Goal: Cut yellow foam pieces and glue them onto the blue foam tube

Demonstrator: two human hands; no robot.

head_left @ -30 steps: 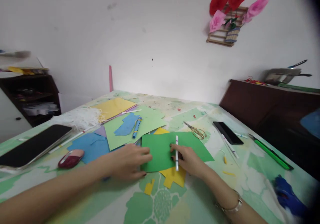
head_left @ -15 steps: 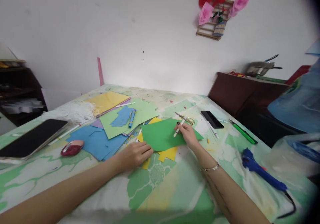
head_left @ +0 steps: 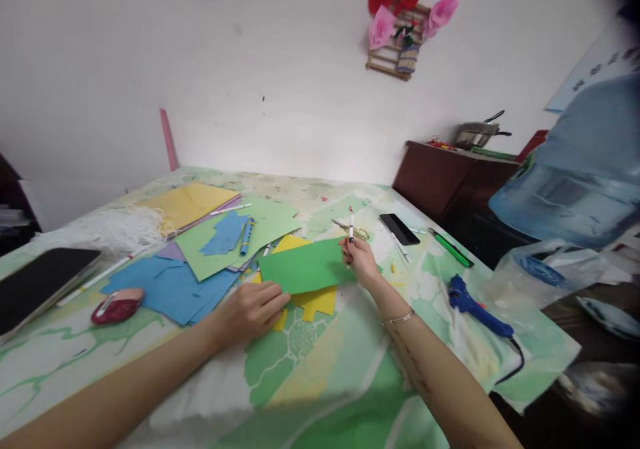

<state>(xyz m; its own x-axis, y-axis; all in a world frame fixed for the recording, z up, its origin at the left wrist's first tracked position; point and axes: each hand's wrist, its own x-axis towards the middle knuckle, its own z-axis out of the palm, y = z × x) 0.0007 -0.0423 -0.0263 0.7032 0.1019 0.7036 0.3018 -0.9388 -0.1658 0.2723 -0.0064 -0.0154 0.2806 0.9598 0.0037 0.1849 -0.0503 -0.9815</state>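
Observation:
A dark green sheet of paper [head_left: 303, 267] lies over yellow paper pieces [head_left: 320, 302] in front of me. My left hand [head_left: 261, 310] has its fingers closed at the sheet's lower left corner. At the sheet's right end, my right hand [head_left: 357, 257] pinches a white marker [head_left: 351, 225] that points upward; the fingers also touch the paper's edge. Just behind that hand are gold-handled scissors [head_left: 353, 229]. Left of the green sheet lie light green paper [head_left: 270, 222], blue paper [head_left: 165, 285] and a blue rolled tube [head_left: 246, 237].
Right side: a black phone [head_left: 400, 229], green cutter [head_left: 451, 247], blue glue gun [head_left: 477, 309] and plastic bag [head_left: 540, 275]. Left side: a large tablet [head_left: 45, 285], maroon object [head_left: 119, 305], white shredded strips [head_left: 110, 231] and yellow paper [head_left: 193, 202]. A water bottle [head_left: 575, 169] stands beyond the right edge.
The view has turned to the right. My right hand has closed at the green sheet's right end, and the marker has tilted to near upright. My left hand stays at the sheet's left corner.

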